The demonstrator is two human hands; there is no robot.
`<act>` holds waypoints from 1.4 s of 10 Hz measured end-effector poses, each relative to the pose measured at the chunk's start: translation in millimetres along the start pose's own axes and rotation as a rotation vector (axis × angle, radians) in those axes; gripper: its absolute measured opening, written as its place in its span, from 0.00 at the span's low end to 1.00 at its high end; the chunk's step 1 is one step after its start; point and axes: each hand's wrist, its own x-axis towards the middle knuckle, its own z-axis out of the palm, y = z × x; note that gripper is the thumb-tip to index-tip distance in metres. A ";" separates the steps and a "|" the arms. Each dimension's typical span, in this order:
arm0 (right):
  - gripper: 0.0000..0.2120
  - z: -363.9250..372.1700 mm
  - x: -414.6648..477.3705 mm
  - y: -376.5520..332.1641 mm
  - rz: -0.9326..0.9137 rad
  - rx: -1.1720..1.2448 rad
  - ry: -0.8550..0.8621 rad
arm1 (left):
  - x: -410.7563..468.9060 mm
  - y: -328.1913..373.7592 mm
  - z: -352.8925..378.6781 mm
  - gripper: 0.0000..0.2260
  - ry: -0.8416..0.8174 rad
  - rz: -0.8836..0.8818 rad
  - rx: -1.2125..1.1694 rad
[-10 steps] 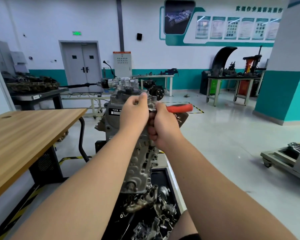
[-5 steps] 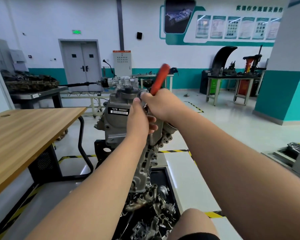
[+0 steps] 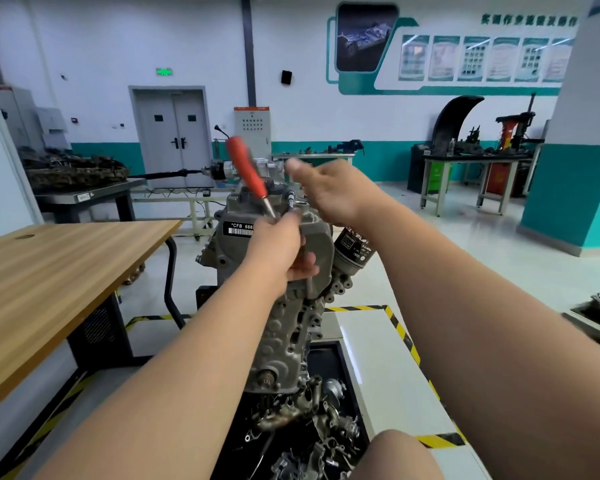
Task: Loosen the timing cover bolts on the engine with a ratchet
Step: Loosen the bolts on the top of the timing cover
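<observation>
A grey engine [image 3: 284, 327] stands upright on its stand in the middle of the head view, with the timing cover [image 3: 312, 237] at its top and a barcode label on it. My left hand [image 3: 279, 247] grips the head end of a ratchet [image 3: 248, 168] at the cover's top edge. Its red handle points up and to the left. My right hand [image 3: 329, 190] hovers just right of the ratchet head with its fingers loose and blurred, holding nothing. The bolt under the socket is hidden by my left hand.
A black oil filter [image 3: 354, 251] sticks out on the engine's right side. A wooden table [image 3: 49, 268] stands to the left. Loose engine parts [image 3: 309, 438] lie in the black tray below. Workbenches [image 3: 471, 168] line the far wall.
The red handle has swung from pointing right, up and over to the upper left. My right hand has let go of it and drawn off to the right. My left hand stays at the ratchet head.
</observation>
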 end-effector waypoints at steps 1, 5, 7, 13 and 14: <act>0.27 1.6 4.2 29.4 0.187 0.149 0.175 | -4.1 0.4 2.9 0.11 -0.065 -0.181 -0.488; 0.22 39.1 32.4 97.7 0.390 -0.201 0.117 | 3.9 8.5 -1.8 0.22 0.188 0.373 0.684; 0.19 34.8 17.0 96.1 0.307 -0.334 0.092 | 6.7 19.6 3.7 0.07 0.142 0.561 1.483; 0.18 32.4 12.6 85.6 0.214 -0.523 -0.076 | 14.7 35.9 2.9 0.09 0.502 0.387 0.402; 0.16 34.3 9.4 82.9 0.227 -0.530 -0.069 | 8.6 37.8 -0.6 0.11 0.305 0.704 1.183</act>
